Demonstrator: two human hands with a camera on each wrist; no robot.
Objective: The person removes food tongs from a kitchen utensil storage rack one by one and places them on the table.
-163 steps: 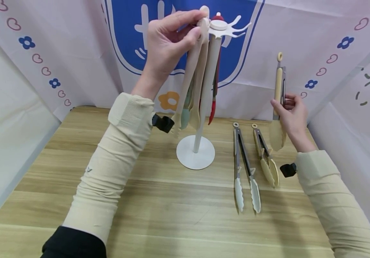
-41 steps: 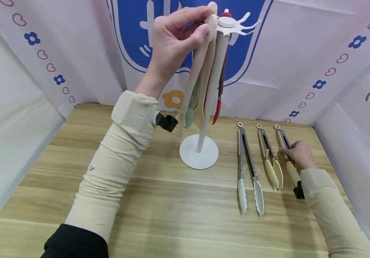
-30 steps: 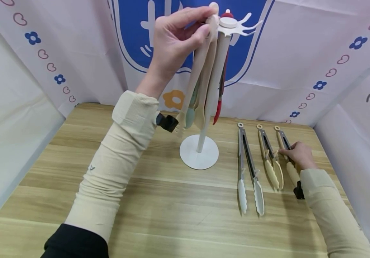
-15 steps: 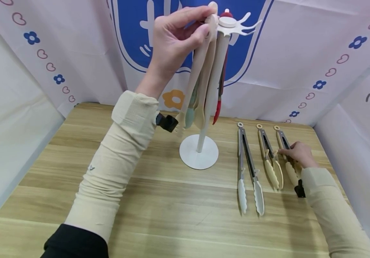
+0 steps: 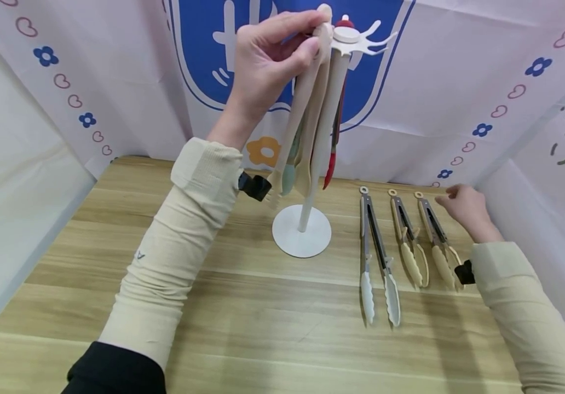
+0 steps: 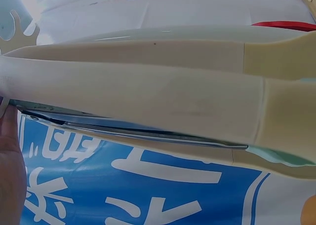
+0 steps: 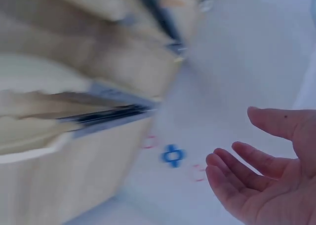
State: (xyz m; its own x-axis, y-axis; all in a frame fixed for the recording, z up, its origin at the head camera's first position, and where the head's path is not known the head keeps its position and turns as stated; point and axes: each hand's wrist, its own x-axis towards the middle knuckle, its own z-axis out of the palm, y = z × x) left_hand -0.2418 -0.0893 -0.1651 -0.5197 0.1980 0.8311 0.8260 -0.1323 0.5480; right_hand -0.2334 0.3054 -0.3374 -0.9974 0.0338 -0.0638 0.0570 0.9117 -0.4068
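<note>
My left hand (image 5: 270, 60) pinches the top of a white utensil rack (image 5: 332, 93) at one of its hooks, where beige utensil handles (image 5: 303, 93) hang. The exact contact is hidden by the fingers. In the left wrist view those handles (image 6: 148, 92) cross close to the camera, with metal tongs (image 6: 148, 131) behind. My right hand (image 5: 467, 210) hovers above the table's right back corner, fingers loosely bent and holding nothing; the right wrist view shows the hand (image 7: 266, 170) with its palm bare. Just left of it, cream-tipped tongs (image 5: 435, 232) lie on the table.
Two more tongs lie alongside: cream-tipped tongs (image 5: 408, 238) and longer white-tipped tongs (image 5: 376, 246). The rack's round base (image 5: 302, 241) stands on the wooden table (image 5: 243, 328). Red-tipped tongs (image 5: 329, 169) hang behind the post. A printed cloth backdrop (image 5: 440, 98) rises at the back edge.
The right hand lowered the cream-tipped tongs to the table beside the others, let go, and moved up and to the right. The left hand stays at the rack's top.
</note>
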